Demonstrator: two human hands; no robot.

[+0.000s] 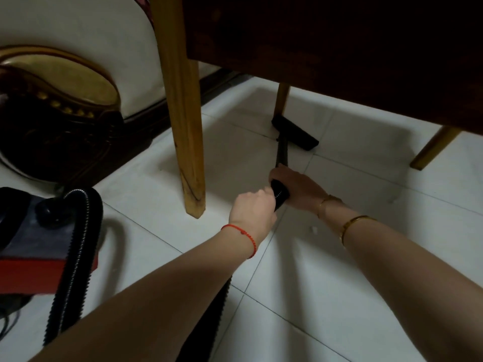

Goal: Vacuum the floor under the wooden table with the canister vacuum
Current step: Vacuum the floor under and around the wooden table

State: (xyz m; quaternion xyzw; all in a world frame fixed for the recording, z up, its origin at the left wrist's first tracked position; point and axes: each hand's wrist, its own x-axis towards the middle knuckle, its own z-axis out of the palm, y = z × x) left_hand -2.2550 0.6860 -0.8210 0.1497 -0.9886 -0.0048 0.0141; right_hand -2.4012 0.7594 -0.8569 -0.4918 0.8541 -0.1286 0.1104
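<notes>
Under table, both hands [251, 207] round wand [281, 152]

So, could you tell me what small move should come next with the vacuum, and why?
Probably draw the floor nozzle back from the far table leg and sweep right: both hands, left hand and right hand, grip the wand, and shaded tiles lie there.

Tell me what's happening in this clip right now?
A person is vacuuming under a wooden table. Both hands hold the black wand: the left hand at its rear end, the right hand just ahead. The floor nozzle sits on the white tiles beside a far table leg. The red and black canister rests at the left, its ribbed hose looping down.
</notes>
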